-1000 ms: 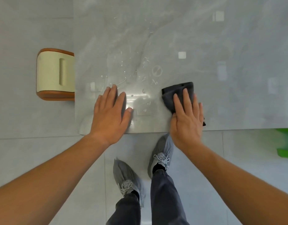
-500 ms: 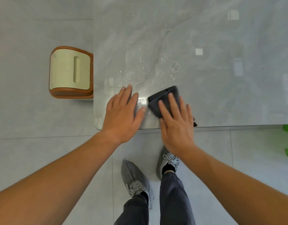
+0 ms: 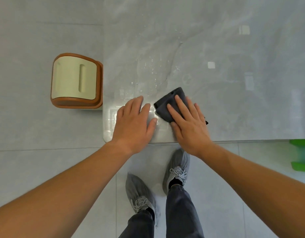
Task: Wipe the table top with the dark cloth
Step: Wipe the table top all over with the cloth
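A folded dark cloth [image 3: 167, 105] lies on the glossy grey marble table top [image 3: 234, 100] near its front left corner. My right hand [image 3: 189, 126] presses flat on the cloth, fingers spread over it, its near part hidden under the palm. My left hand [image 3: 133, 123] rests flat on the table just left of the cloth, fingers apart, holding nothing. Water droplets [image 3: 153, 71] are scattered on the surface beyond both hands.
A cream stool with a brown rim [image 3: 76, 83] stands on the floor against the table's left edge. A green object [image 3: 301, 155] shows at the right, below the table's front edge. My shoes [image 3: 177, 170] stand on the grey tiled floor under the front edge.
My right hand has slid the cloth to the left along the table's front, ending close beside my left hand. The left hand has stayed flat on the table.
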`<act>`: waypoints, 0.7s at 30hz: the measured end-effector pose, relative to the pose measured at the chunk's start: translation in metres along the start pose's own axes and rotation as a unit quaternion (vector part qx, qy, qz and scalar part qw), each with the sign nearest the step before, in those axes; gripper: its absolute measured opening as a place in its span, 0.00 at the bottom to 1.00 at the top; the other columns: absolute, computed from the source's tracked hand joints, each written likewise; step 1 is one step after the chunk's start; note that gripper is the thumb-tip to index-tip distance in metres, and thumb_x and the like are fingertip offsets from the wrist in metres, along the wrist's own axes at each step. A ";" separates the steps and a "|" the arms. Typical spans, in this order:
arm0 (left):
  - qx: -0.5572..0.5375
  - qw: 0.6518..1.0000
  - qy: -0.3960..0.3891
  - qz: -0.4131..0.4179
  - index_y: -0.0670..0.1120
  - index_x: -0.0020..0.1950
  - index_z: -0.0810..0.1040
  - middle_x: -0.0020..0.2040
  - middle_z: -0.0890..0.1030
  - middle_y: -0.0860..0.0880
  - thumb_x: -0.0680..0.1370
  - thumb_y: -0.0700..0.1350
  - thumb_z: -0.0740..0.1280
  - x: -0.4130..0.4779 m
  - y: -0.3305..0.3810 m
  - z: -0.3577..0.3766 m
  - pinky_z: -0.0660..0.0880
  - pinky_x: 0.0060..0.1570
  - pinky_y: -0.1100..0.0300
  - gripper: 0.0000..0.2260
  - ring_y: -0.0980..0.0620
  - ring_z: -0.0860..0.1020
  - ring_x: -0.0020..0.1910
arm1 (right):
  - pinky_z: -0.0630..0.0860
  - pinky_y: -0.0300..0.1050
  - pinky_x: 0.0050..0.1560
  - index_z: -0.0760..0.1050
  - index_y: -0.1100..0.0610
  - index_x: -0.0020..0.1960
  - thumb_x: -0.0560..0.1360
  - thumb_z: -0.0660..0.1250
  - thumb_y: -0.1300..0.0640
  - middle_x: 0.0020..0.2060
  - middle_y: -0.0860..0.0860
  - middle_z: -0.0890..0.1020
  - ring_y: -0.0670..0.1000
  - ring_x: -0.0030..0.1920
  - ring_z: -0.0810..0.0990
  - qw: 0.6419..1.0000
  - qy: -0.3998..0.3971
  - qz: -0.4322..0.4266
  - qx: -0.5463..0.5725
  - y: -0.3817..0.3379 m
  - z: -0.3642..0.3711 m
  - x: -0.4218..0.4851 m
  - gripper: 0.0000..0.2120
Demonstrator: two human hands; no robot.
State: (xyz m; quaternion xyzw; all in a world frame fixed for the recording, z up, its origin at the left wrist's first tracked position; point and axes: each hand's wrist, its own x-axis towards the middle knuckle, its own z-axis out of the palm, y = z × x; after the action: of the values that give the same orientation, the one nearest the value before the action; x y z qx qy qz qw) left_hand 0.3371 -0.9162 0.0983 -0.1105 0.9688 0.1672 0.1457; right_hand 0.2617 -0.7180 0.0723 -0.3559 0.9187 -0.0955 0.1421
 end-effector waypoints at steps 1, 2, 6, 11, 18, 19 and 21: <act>0.000 1.000 -0.004 -0.001 0.48 0.73 0.65 0.78 0.60 0.45 0.82 0.58 0.51 0.001 0.000 -0.001 0.57 0.72 0.47 0.23 0.44 0.57 0.76 | 0.48 0.60 0.79 0.60 0.49 0.80 0.84 0.52 0.47 0.81 0.51 0.55 0.60 0.81 0.51 1.000 -0.012 -0.015 0.002 0.007 -0.003 0.002 0.25; 0.000 1.000 -0.009 -0.002 0.48 0.73 0.65 0.78 0.59 0.45 0.82 0.58 0.51 0.001 0.000 -0.002 0.56 0.73 0.47 0.23 0.44 0.57 0.76 | 0.48 0.60 0.79 0.59 0.48 0.80 0.84 0.52 0.46 0.81 0.51 0.55 0.59 0.81 0.51 1.000 -0.017 -0.016 0.000 0.013 -0.007 0.007 0.25; -0.013 1.000 -0.008 -0.006 0.48 0.74 0.64 0.79 0.57 0.44 0.82 0.58 0.49 -0.001 -0.002 -0.008 0.54 0.73 0.48 0.25 0.44 0.55 0.77 | 0.43 0.57 0.80 0.54 0.47 0.81 0.84 0.52 0.47 0.82 0.51 0.50 0.58 0.81 0.46 0.995 0.004 0.100 0.019 0.025 -0.025 0.057 0.26; -0.027 0.999 -0.005 -0.025 0.48 0.76 0.61 0.81 0.51 0.43 0.81 0.59 0.48 0.020 -0.008 -0.015 0.47 0.77 0.48 0.26 0.44 0.47 0.80 | 0.43 0.58 0.79 0.54 0.49 0.82 0.84 0.51 0.48 0.82 0.53 0.50 0.61 0.81 0.46 0.994 0.015 0.104 0.009 0.006 -0.021 0.073 0.26; -0.015 0.999 -0.015 -0.040 0.49 0.78 0.58 0.82 0.46 0.44 0.83 0.58 0.50 0.061 -0.009 -0.029 0.41 0.77 0.50 0.25 0.46 0.41 0.80 | 0.46 0.59 0.79 0.56 0.49 0.81 0.83 0.50 0.45 0.82 0.52 0.52 0.59 0.81 0.48 0.999 -0.017 0.034 -0.014 0.044 -0.034 0.098 0.27; -0.009 0.999 -0.014 -0.039 0.48 0.78 0.57 0.82 0.45 0.44 0.83 0.58 0.49 0.066 -0.008 -0.032 0.40 0.77 0.50 0.26 0.46 0.41 0.80 | 0.43 0.58 0.80 0.53 0.48 0.81 0.83 0.49 0.46 0.82 0.51 0.49 0.59 0.81 0.46 0.998 -0.009 0.067 -0.002 0.047 -0.039 0.114 0.27; -0.001 0.999 -0.015 -0.039 0.48 0.79 0.55 0.82 0.44 0.44 0.83 0.59 0.48 0.077 -0.006 -0.036 0.39 0.77 0.50 0.27 0.46 0.40 0.80 | 0.40 0.56 0.79 0.50 0.47 0.82 0.84 0.49 0.47 0.82 0.50 0.46 0.58 0.81 0.43 0.992 0.003 0.123 0.018 0.048 -0.046 0.140 0.27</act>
State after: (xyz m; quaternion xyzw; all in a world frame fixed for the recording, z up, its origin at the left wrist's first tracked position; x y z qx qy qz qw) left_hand 0.2576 -0.9471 0.1043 -0.1459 0.9613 0.1640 0.1665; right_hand 0.1173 -0.7753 0.0754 -0.2374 0.9540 -0.0945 0.1566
